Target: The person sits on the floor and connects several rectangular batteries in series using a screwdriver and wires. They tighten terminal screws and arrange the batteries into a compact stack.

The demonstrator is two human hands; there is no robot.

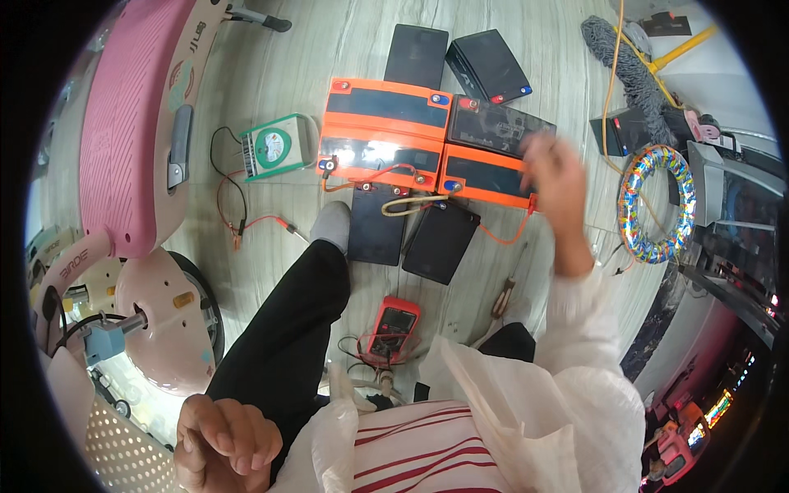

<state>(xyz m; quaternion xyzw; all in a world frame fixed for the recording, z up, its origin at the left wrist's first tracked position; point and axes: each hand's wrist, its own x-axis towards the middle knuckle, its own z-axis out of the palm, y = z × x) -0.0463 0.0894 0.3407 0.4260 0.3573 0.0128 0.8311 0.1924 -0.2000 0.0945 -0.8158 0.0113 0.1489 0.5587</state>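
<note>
I see left hand loosely clenched near trouser leg; right hand, blurred, near orange-framed battery, grip I can't tell.

The floor is streaked in pale grey-green, like wood grain. The orange batteries are topped with dark panels, their terminals marked in red and blue; the same two colours are repeated on the black batteries. The dial meter is edged in green over white, the multimeter cased in red. The ring is multicoloured, and the shirt is striped red on white.
</note>
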